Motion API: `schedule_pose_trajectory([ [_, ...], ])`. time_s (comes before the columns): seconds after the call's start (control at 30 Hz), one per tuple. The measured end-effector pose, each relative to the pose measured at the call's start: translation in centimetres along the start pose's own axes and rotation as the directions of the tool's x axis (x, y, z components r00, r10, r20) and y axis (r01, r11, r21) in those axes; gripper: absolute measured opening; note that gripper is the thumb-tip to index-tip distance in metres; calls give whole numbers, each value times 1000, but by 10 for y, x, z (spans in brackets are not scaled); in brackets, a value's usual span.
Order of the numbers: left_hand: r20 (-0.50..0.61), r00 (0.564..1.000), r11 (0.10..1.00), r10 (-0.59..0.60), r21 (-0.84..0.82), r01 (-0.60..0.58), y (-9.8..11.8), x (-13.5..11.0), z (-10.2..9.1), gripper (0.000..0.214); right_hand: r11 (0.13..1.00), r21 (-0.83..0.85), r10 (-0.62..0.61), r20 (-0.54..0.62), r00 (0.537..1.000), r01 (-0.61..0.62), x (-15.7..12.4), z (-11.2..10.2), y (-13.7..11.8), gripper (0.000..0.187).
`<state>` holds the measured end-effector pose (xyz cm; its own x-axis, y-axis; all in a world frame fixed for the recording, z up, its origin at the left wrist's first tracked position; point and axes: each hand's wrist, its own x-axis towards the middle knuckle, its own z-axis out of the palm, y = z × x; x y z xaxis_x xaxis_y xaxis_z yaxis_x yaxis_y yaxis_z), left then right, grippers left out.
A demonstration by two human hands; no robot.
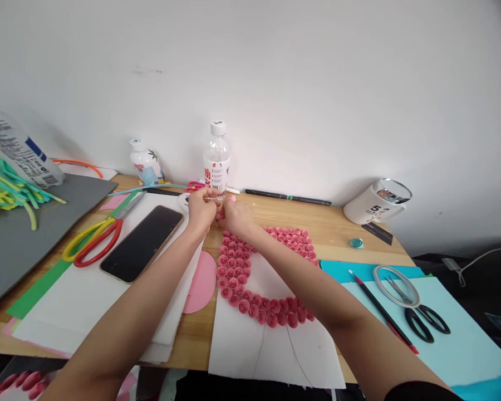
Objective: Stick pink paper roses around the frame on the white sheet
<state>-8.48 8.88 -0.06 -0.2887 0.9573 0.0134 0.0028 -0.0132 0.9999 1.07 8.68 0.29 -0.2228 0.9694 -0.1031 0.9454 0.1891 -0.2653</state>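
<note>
My left hand (202,211) and my right hand (237,216) come together in front of a clear plastic bottle (217,167) with a white cap. Pinched between the fingers of my right hand is a small piece of pink paper (232,198), mostly covered. The fingers of my left hand are closed as well, with something thin and pale at their tips that is too small to name. Below my wrists lies a white sheet (234,351) bearing rows of pink rolled paper roses (244,306) and two pencil lines.
Yellow-and-red scissors (98,242) and a phone (142,243) rest on white paper at left, beside pink paper circles (202,281). A black pen (288,197) lies along the wall. At right are a white mug (369,206), a tape roll (378,275), black-handled scissors (420,331) and a pencil (376,301).
</note>
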Motion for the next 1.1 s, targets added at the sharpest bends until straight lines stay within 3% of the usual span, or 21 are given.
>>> schedule_pose_trajectory([
  [0.1, -10, 1000, 1000, 12, 14, -12, 1, -1, 0, 27, 993, 116, -21, -68, 997, 28, -2, -10, 9, 14],
  [0.2, 11, 1000, 1000, 14, 3, -14, 3, -4, 0, 25, 936, 337, -58, -145, 988, 105, -20, -27, 24, 11],
  [0.33, 62, 997, 998, -48, -40, 50, 3, -6, 3, 24, 730, 670, -233, 55, 971, 137, -74, -42, 46, 8],
  [0.47, 90, 995, 998, -49, -32, 52, -2, -4, 6, 21, 645, 763, -278, 270, 922, -29, -121, -31, 64, 9],
  [0.53, 99, 995, 999, -29, -24, 31, -6, -3, 7, 19, 620, 779, -255, 313, 915, -94, -133, -19, 69, 7],
  [0.67, 149, 989, 1000, 19, -18, -17, -13, -1, 8, 15, 569, 813, -214, 290, 933, -122, -140, 0, 71, 6],
  [0.77, 174, 984, 999, 41, -16, -39, -16, -1, 7, 15, 569, 815, -201, 274, 940, -116, -140, 9, 69, 6],
  [1.1, 167, 986, 1000, 14, -6, -13, -10, -4, 6, 8, 699, 714, -118, 180, 976, -47, -142, 19, 58, 10],
])
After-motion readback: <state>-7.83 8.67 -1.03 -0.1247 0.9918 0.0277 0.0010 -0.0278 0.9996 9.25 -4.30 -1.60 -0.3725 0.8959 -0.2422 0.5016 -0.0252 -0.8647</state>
